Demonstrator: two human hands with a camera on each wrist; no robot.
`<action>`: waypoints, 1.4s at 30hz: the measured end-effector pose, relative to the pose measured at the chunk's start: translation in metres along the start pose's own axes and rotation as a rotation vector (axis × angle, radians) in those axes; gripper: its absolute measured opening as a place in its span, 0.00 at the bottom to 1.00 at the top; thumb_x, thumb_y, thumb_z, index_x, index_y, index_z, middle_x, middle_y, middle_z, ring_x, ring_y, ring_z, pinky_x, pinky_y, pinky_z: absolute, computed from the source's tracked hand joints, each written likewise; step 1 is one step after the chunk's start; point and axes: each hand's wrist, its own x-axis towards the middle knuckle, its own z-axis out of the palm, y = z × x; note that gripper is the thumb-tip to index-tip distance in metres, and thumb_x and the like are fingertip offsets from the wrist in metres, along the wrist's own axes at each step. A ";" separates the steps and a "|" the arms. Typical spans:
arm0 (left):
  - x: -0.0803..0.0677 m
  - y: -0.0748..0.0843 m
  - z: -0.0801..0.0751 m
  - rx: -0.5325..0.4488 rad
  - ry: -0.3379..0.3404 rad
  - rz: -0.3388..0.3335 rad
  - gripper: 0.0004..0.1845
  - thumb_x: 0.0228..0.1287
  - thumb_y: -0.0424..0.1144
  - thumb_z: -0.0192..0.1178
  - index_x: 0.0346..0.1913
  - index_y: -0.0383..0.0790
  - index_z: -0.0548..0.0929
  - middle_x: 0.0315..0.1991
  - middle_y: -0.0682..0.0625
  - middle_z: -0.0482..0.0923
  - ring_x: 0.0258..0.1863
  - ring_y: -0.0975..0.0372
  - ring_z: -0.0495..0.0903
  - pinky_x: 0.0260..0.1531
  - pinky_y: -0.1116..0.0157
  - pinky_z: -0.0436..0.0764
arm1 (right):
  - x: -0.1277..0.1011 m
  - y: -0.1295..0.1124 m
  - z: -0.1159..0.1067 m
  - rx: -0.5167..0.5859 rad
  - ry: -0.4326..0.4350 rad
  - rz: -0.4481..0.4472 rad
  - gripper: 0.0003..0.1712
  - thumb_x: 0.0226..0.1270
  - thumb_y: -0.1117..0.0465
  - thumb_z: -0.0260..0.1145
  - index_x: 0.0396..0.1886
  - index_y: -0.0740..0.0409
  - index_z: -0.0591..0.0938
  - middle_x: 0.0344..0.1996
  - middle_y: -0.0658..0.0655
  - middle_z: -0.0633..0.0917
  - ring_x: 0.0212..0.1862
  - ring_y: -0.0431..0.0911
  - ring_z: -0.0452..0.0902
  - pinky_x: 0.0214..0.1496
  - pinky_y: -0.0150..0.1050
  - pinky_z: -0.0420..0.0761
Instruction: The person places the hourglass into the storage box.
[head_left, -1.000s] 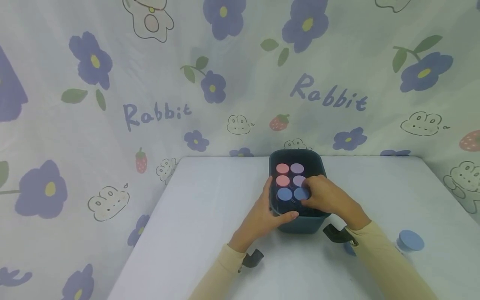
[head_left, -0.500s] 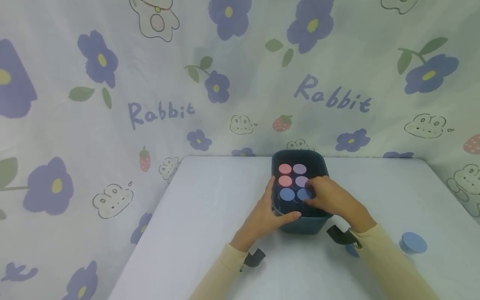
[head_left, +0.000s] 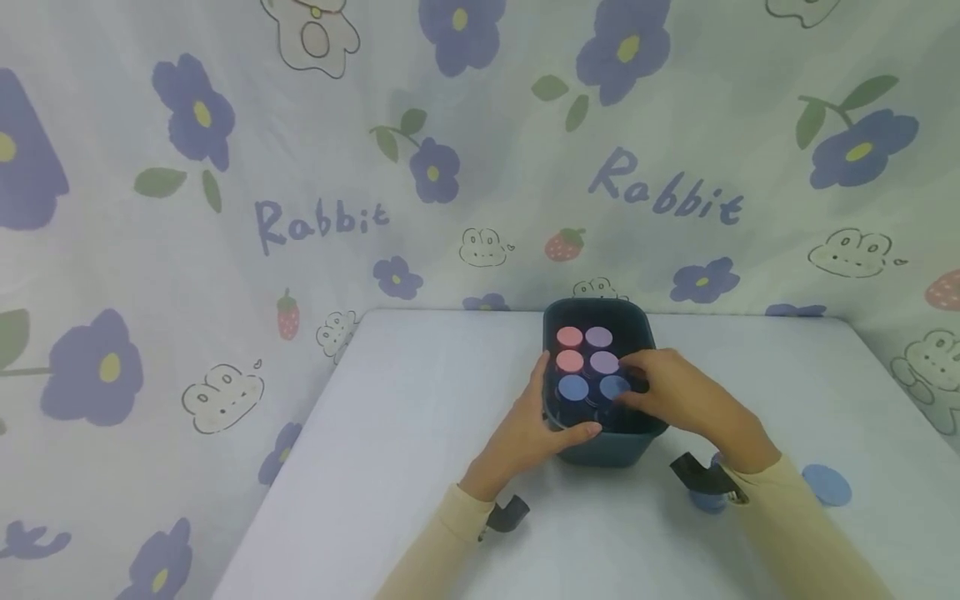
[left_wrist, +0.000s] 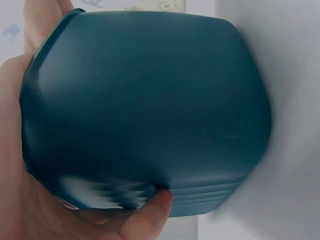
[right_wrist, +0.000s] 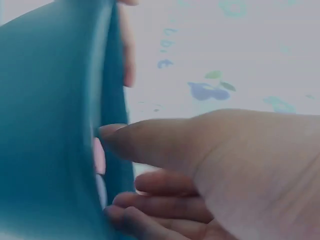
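A dark teal plastic bin (head_left: 603,450) stands on the table. My left hand (head_left: 517,433) grips its left front corner, thumb over the rim; in the left wrist view a fingertip (left_wrist: 160,197) presses the ribbed wall. Inside are round-topped pieces in two columns: pink ones (head_left: 570,361) at left, purple ones (head_left: 604,362) at right, and two blue ones in front, the left blue piece (head_left: 573,387) and the right blue piece (head_left: 612,387). My right hand (head_left: 686,396) reaches over the right rim, thumb and fingers spread apart beside the right blue piece, its thumb overlapping that piece's edge.
A blue round-topped piece (head_left: 827,485) sits on the white table (head_left: 420,400) right of the right forearm. Another blue piece (head_left: 707,501) shows partly under the right wrist strap (head_left: 705,477). A flower-and-rabbit printed curtain (head_left: 480,167) hangs behind the table.
My right hand has drawn back to the right, its thumb and fingers parting around the right blue piece, which has shifted slightly right. The left hand keeps its grip on the bin.
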 end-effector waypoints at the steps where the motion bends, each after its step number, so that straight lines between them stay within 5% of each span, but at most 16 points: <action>1: 0.000 0.000 0.000 0.000 0.000 -0.003 0.64 0.55 0.70 0.70 0.84 0.62 0.38 0.82 0.58 0.55 0.78 0.54 0.64 0.74 0.40 0.70 | -0.004 0.001 -0.004 0.008 0.013 -0.006 0.29 0.64 0.60 0.76 0.61 0.70 0.81 0.53 0.68 0.87 0.53 0.61 0.86 0.57 0.56 0.87; 10: -0.001 0.000 0.000 -0.005 0.006 -0.015 0.64 0.54 0.70 0.70 0.84 0.64 0.38 0.82 0.59 0.55 0.79 0.53 0.64 0.73 0.38 0.69 | -0.056 0.032 -0.036 -0.011 0.190 0.012 0.28 0.68 0.52 0.73 0.63 0.60 0.82 0.59 0.65 0.86 0.59 0.65 0.82 0.60 0.64 0.82; 13: -0.001 0.000 0.000 0.000 0.004 -0.024 0.65 0.53 0.70 0.70 0.84 0.63 0.38 0.82 0.59 0.55 0.79 0.53 0.64 0.73 0.38 0.69 | -0.075 0.051 -0.041 -0.004 0.292 0.020 0.29 0.66 0.52 0.75 0.63 0.58 0.81 0.57 0.64 0.87 0.56 0.60 0.83 0.59 0.36 0.86; 17: -0.002 0.000 0.002 0.005 0.003 -0.028 0.65 0.53 0.71 0.70 0.84 0.64 0.37 0.82 0.59 0.56 0.78 0.54 0.65 0.72 0.38 0.71 | -0.098 0.080 -0.041 0.007 0.421 0.044 0.30 0.64 0.53 0.77 0.62 0.58 0.81 0.52 0.64 0.88 0.49 0.23 0.78 0.44 0.07 0.69; 20: -0.002 -0.001 0.002 0.007 0.007 -0.019 0.65 0.53 0.71 0.70 0.84 0.64 0.37 0.82 0.59 0.56 0.78 0.54 0.65 0.72 0.39 0.71 | -0.114 0.099 -0.037 0.006 0.442 0.097 0.31 0.65 0.52 0.76 0.63 0.60 0.80 0.52 0.67 0.87 0.46 0.05 0.58 0.40 0.07 0.67; 28: -0.002 -0.001 0.001 0.020 0.015 -0.034 0.65 0.53 0.71 0.70 0.84 0.65 0.37 0.83 0.58 0.54 0.79 0.56 0.63 0.74 0.38 0.69 | -0.150 0.144 -0.015 0.073 0.438 0.188 0.38 0.65 0.54 0.76 0.67 0.69 0.74 0.57 0.76 0.80 0.47 0.04 0.53 0.38 0.05 0.63; 31: -0.002 0.000 0.000 0.025 0.020 -0.045 0.65 0.53 0.72 0.70 0.84 0.64 0.37 0.84 0.59 0.52 0.80 0.57 0.61 0.75 0.38 0.67 | -0.159 0.159 -0.004 0.106 0.449 0.174 0.40 0.63 0.57 0.78 0.68 0.70 0.73 0.58 0.44 0.83 0.48 0.04 0.54 0.40 0.04 0.63; 33: -0.001 0.000 0.000 0.018 0.019 -0.034 0.65 0.53 0.71 0.70 0.84 0.63 0.37 0.84 0.59 0.52 0.80 0.55 0.61 0.75 0.38 0.66 | -0.164 0.168 0.003 0.128 0.434 0.155 0.40 0.62 0.59 0.78 0.69 0.71 0.71 0.54 0.22 0.75 0.49 0.03 0.55 0.40 0.04 0.64; 36: 0.000 -0.002 0.000 0.001 0.019 -0.015 0.65 0.54 0.70 0.71 0.84 0.62 0.38 0.83 0.59 0.53 0.80 0.54 0.62 0.75 0.38 0.66 | -0.171 0.178 0.011 0.167 0.377 0.144 0.42 0.61 0.61 0.78 0.69 0.73 0.70 0.49 0.09 0.63 0.49 0.04 0.58 0.40 0.06 0.68; 38: 0.000 -0.002 0.001 -0.001 0.018 -0.012 0.65 0.54 0.70 0.71 0.84 0.62 0.38 0.83 0.60 0.54 0.80 0.53 0.62 0.75 0.38 0.66 | -0.175 0.181 0.012 0.177 0.313 0.178 0.43 0.63 0.59 0.78 0.70 0.73 0.68 0.50 0.14 0.71 0.47 0.04 0.58 0.39 0.08 0.70; 42: 0.000 -0.001 0.002 0.004 0.017 -0.012 0.65 0.54 0.70 0.71 0.84 0.61 0.38 0.83 0.59 0.53 0.80 0.53 0.62 0.75 0.38 0.67 | -0.177 0.183 0.013 0.158 0.215 0.286 0.45 0.66 0.51 0.76 0.72 0.71 0.67 0.58 0.56 0.85 0.42 0.06 0.60 0.36 0.15 0.77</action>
